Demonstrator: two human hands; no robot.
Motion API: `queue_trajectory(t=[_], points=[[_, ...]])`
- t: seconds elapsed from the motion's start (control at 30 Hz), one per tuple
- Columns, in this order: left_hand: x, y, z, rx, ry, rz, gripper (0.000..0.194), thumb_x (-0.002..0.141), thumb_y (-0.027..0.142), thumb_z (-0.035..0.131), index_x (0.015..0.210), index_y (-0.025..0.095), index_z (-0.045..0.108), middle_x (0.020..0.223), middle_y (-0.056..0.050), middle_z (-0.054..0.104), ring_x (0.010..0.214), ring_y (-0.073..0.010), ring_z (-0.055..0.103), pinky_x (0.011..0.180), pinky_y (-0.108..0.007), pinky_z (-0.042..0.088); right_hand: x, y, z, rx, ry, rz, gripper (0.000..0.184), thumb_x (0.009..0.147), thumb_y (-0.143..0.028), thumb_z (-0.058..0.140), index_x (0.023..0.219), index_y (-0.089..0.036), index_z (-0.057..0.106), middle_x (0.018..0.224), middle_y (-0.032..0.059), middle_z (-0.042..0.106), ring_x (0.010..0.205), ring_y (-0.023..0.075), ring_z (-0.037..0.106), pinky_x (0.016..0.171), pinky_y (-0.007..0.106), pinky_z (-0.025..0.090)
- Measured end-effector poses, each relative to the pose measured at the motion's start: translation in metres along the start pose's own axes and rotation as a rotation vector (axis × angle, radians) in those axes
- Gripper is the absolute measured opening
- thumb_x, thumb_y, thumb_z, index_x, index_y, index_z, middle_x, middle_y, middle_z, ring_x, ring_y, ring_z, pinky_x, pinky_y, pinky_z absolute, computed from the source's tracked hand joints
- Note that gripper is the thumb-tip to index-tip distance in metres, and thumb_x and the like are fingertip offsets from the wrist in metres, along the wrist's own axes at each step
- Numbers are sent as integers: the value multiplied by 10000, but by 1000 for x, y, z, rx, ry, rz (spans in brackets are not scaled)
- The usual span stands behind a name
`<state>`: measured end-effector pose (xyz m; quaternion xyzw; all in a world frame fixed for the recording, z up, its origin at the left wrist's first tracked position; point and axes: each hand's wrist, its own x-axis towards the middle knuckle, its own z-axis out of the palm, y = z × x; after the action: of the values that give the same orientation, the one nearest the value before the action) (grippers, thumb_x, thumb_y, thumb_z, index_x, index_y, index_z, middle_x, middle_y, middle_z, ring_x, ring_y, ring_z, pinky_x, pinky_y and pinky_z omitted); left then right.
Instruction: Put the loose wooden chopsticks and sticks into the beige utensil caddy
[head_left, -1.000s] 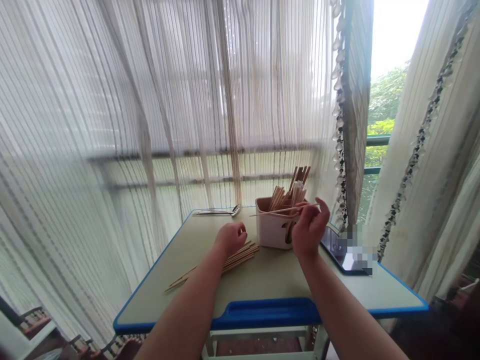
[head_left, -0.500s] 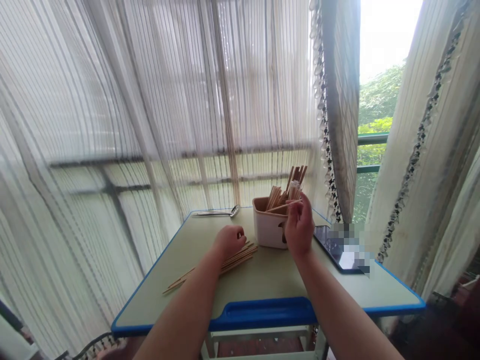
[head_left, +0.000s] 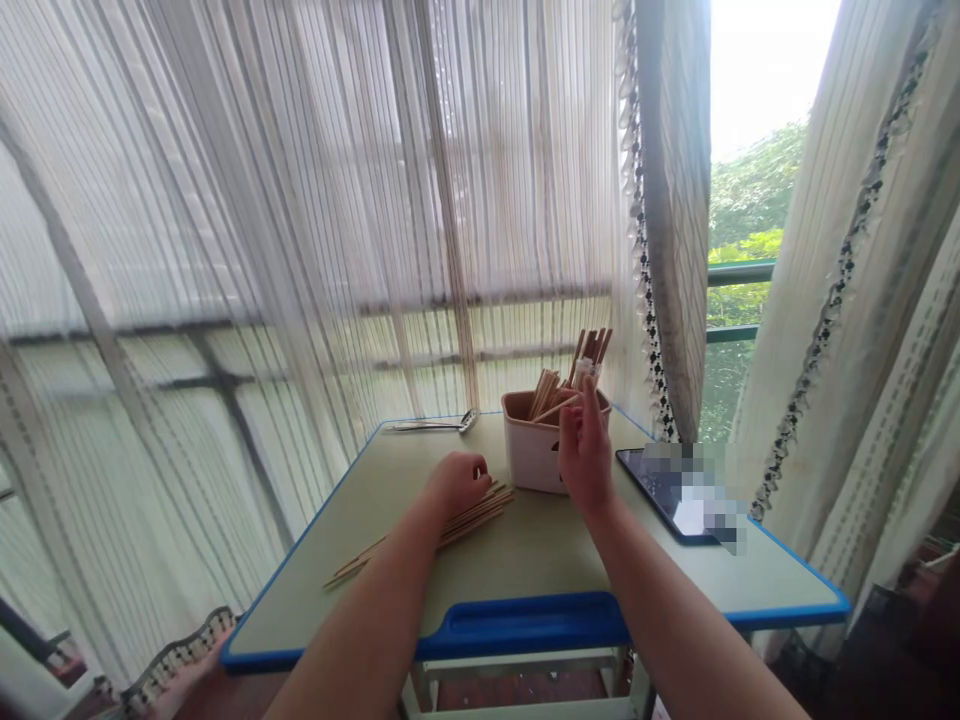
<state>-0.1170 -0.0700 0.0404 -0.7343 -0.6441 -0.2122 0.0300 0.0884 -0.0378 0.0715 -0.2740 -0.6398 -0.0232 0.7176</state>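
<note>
My left hand [head_left: 459, 482] is curled, resting over a loose bundle of light wooden chopsticks [head_left: 476, 517] that lies slantwise on the table. Its fingertips face away, so anything inside them is hidden. At the near right side of a white box [head_left: 531, 458] with a tan inside, my right hand [head_left: 589, 455] is raised, index finger pointing up. One light chopstick [head_left: 556, 409] slants over the box opening, its upper end between my right thumb and fingers. Inside the box stand light chopsticks [head_left: 543, 393], darker chopsticks [head_left: 594, 345] and something in clear plastic [head_left: 586, 370].
A metal slotted ladle [head_left: 466, 421] lies at the table's far left edge. On the right lies a dark tablet [head_left: 660, 495], partly blurred out. The table [head_left: 540, 550] has a blue rim and a blue tray groove [head_left: 536, 620] at the front. Sheer curtains [head_left: 337, 200] hang behind.
My right hand has shifted slightly left and its index finger has straightened upward. The chopstick at it now slants more steeply over the box. My left hand stays over the bundle.
</note>
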Motion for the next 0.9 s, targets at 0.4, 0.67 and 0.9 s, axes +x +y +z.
queue_trajectory(t=[0.4, 0.67, 0.9], points=[[-1, 1, -2, 5, -16, -4, 232, 737, 287, 495, 787, 189, 699, 701, -36, 660, 628, -140, 540, 581, -240, 350, -3, -2, 2, -284, -170, -137, 367, 880, -295, 495, 1232, -201, 527, 994, 65, 666, 961, 208, 550, 880, 362, 417], [0, -1, 0, 28, -31, -13, 236, 741, 297, 492, 790, 193, 699, 723, -36, 664, 656, -143, 550, 600, -239, 358, -5, -2, 3, -421, -263, -81, 516, 856, -294, 507, 1355, -214, 401, 888, 32, 674, 884, 220, 554, 863, 376, 400], [1, 0, -1, 43, -37, -30, 245, 743, 290, 482, 784, 185, 699, 718, -37, 666, 651, -140, 544, 600, -240, 354, -4, 1, 1, -369, -186, -30, 466, 830, -284, 525, 1285, -204, 462, 799, 20, 658, 836, 213, 549, 853, 381, 401]])
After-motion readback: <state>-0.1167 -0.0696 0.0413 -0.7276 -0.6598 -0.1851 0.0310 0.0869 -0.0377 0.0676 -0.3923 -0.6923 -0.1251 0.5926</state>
